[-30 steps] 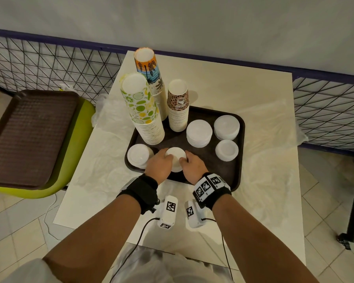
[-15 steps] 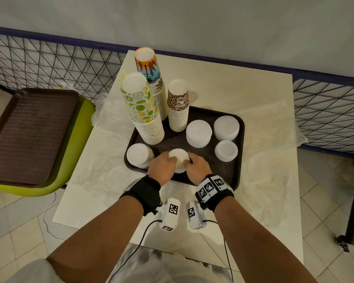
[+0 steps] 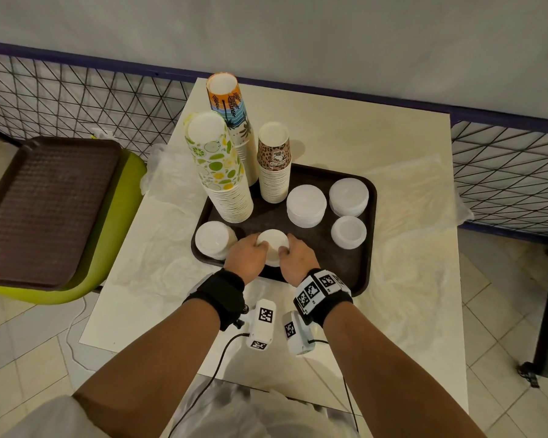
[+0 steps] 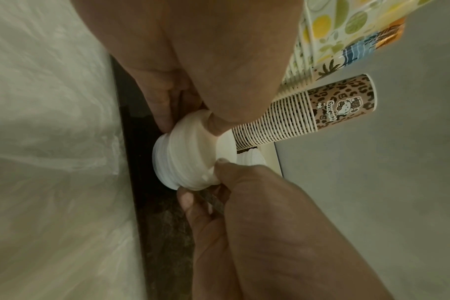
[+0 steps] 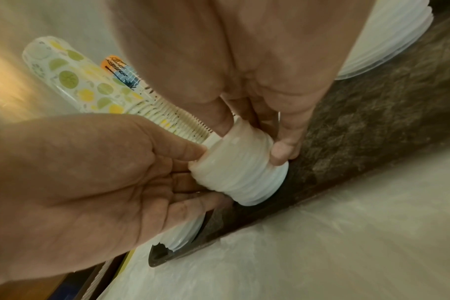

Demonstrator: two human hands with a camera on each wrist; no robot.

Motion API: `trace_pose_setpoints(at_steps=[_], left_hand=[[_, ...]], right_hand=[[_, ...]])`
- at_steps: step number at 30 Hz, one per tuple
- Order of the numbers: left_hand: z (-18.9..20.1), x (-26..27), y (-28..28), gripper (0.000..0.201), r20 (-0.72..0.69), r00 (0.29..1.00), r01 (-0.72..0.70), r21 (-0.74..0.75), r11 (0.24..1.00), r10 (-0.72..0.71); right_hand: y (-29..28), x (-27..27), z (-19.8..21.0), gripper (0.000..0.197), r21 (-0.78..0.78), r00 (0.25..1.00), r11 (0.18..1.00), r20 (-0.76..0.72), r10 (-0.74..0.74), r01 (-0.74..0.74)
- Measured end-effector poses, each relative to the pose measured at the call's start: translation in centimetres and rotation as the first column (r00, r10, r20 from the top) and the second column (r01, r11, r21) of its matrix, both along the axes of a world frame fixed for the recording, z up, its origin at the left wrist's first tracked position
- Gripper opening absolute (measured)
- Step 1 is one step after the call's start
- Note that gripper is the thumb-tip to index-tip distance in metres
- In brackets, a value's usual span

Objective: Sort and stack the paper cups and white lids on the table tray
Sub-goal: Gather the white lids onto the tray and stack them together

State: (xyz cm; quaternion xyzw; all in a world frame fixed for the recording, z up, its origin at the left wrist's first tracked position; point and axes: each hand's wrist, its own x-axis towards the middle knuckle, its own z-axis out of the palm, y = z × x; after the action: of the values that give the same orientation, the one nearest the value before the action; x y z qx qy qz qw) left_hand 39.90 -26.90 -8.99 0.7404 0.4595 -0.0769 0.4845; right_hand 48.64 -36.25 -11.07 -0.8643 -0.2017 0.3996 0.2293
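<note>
Both hands have crept forward with the lid stack (image 3: 272, 245) since a second ago. I see left hand (image 3: 246, 256) and right hand (image 3: 296, 257) curled round its sides, fingertips pinching. Stack sits on the tray (image 3: 345, 267) at the near edge, between two other lid piles, cup stacks (image 3: 274, 172) behind, all on the counter (image 3: 408, 279).
</note>
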Motion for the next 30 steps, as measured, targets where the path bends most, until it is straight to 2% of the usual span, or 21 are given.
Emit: trace_pose_setpoints(at_steps=[9, 12, 21, 26, 30], left_hand=[[-0.1, -0.1, -0.5, 0.040, 0.078, 0.995, -0.070, 0.029, 0.997, 0.068], [0.0, 0.0, -0.3, 0.039, 0.072, 0.995, -0.074, 0.009, 0.997, 0.073], [0.1, 0.5, -0.3, 0.040, 0.045, 0.995, -0.089, -0.071, 0.993, 0.092], [0.2, 0.0, -0.5, 0.038, 0.022, 0.991, -0.131, -0.073, 0.989, 0.133], [0.3, -0.1, -0.5, 0.039, 0.035, 0.985, -0.164, -0.136, 0.977, 0.171]], right_hand=[[-0.2, 0.1, 0.4, 0.048, 0.013, 0.999, 0.999, 0.020, -0.050, 0.050], [-0.3, 0.2, 0.8, 0.043, 0.037, 0.998, 0.997, 0.005, -0.063, 0.062], [-0.6, 0.4, 1.4, 0.053, 0.065, 0.981, 0.982, -0.102, -0.168, 0.175], [-0.5, 0.4, 1.6, 0.055, 0.081, 0.976, 0.979, -0.131, -0.174, 0.186], [-0.6, 0.3, 1.7, 0.056, 0.092, 0.976, 0.979, -0.139, -0.167, 0.181]])
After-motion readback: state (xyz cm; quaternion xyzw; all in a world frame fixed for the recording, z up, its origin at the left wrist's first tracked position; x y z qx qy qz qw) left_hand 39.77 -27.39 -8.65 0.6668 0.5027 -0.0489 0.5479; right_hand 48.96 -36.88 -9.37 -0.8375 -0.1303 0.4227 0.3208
